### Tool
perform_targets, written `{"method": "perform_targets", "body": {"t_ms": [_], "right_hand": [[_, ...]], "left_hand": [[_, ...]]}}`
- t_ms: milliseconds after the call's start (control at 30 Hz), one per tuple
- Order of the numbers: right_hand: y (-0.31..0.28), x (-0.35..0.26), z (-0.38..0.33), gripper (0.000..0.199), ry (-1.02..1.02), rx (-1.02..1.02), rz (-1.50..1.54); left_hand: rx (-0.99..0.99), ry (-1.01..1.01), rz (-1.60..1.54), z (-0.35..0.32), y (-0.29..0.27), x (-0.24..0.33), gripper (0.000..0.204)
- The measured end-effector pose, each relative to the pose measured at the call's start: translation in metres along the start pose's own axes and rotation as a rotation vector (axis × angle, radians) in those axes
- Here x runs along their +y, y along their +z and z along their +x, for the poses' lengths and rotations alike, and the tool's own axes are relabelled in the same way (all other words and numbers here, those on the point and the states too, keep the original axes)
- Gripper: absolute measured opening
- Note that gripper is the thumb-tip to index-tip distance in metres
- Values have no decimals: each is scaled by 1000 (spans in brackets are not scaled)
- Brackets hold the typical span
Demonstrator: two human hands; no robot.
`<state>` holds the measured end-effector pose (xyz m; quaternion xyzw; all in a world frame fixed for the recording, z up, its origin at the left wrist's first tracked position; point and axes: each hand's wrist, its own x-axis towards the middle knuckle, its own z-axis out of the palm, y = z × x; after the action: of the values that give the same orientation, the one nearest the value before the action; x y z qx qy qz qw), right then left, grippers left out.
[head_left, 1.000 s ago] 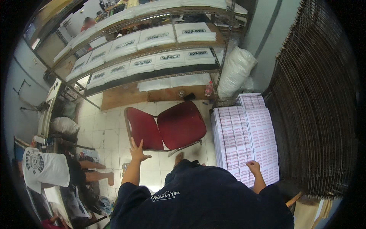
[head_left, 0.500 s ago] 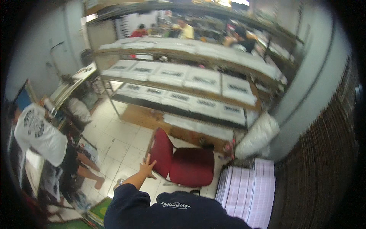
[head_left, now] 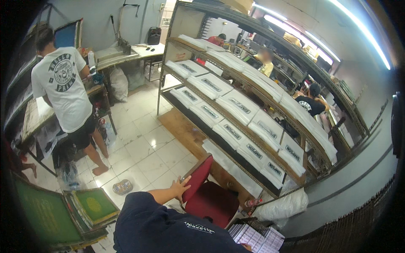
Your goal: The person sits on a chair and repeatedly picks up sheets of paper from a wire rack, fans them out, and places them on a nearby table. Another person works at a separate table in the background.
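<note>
A red padded chair (head_left: 211, 203) stands in front of me. My left hand (head_left: 180, 189) grips the near edge of its backrest, a ring on one finger. Only a small part of my right hand (head_left: 245, 247) shows at the lower edge, beside stacks of printed white sheets (head_left: 265, 241); its fingers are mostly hidden. Past the chair, a metal rack (head_left: 236, 126) holds several rows of folded white pieces with black print.
A person in a white shirt (head_left: 63, 84) works at a table on the left. Green framed screens (head_left: 95, 204) lean at lower left. Near the rack's foot are a wrapped white bundle (head_left: 284, 206) and a bottle (head_left: 253, 202). Other people (head_left: 310, 101) sit behind the rack.
My view has swung left and up. My left hand, fingers spread near the backrest before, now grips its edge. The backrest appears turned, and part of my right hand has come into view.
</note>
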<state>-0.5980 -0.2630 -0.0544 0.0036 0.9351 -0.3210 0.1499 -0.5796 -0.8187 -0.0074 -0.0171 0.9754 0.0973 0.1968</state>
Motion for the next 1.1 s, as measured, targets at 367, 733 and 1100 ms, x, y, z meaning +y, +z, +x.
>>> {"method": "perform_targets", "body": {"t_ms": [367,733,1100], "right_hand": [[1,-105,42,24,-172,-155,-137],[-3,-147,36,24,-244,-216,-242],[6,-92,-32,24,-221,-150,-195]], "left_hand": [[202,-29,-139,5,24,7,107],[249,-27,-231,25,36,3,98],[693,394,-787,-23,164,-34,78]]}}
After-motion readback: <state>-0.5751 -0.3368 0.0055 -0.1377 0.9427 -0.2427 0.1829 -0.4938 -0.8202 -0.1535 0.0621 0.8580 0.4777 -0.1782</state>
